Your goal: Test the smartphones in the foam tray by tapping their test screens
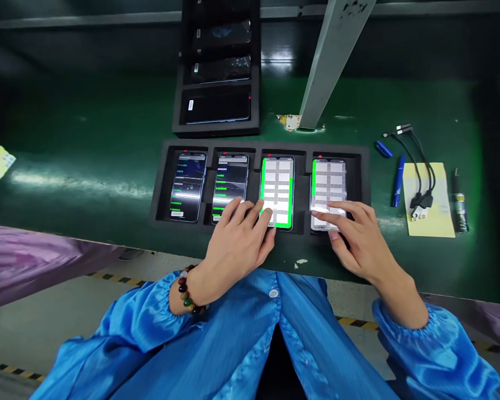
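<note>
Several smartphones lie screen up in the compartments of a black foam tray (364, 180). My left hand (239, 239), with a beaded bracelet on its wrist, is spread over the third smartphone (283, 189), whose grid screen has green along its edges. Some of its fingers also reach over the second smartphone (231, 180), which shows green text lines on black. My right hand (358, 236) has its fingers apart over the lower part of the rightmost smartphone (331, 183), where green runs down the left edge of the grid. At the far left, the first smartphone (187, 186) shows a dark text screen.
A second foam tray (178, 119) with dark phones stands behind. A grey metal post (329, 61) rises from the green table (87, 150). At right are a blue marker (398, 182), its cap (384, 149), short cables (427, 197) on yellow paper (439, 222), and a pen-like tool (460, 208).
</note>
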Tool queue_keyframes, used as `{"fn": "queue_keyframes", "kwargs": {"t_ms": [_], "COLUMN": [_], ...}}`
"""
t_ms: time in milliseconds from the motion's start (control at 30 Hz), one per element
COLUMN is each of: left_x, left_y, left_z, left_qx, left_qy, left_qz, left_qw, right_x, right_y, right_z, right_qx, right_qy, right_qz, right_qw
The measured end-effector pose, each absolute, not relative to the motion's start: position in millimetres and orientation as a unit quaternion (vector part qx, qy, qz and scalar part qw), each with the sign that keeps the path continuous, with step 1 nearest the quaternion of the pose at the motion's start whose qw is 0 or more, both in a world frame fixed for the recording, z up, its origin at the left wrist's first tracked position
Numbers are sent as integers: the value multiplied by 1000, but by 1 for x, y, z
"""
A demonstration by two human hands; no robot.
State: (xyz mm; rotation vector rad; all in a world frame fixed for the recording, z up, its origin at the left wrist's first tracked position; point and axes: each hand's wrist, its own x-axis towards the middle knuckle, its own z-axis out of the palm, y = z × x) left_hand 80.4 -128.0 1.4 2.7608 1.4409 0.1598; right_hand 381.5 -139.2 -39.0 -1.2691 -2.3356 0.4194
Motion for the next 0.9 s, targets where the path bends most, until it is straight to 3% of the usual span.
{"fn": "queue_keyframes", "kwargs": {"t_ms": [400,667,900], "left_x": [75,42,60], "left_y": [-157,-108,-89], "left_z": [11,-12,-21], "left_qx": [887,926,934], "left_qy": [454,319,257], "left_qz": [62,153,153], "left_qw": [54,134,197], "right_x": [387,415,424], "right_y": [-168,-181,-182], "right_z": [-44,-46,-44], "right_qx": [-460,-522,-545], "right_qy": [-839,-799,-787], "right_qz": [173,137,133], "right_qw": [236,265,258]}}
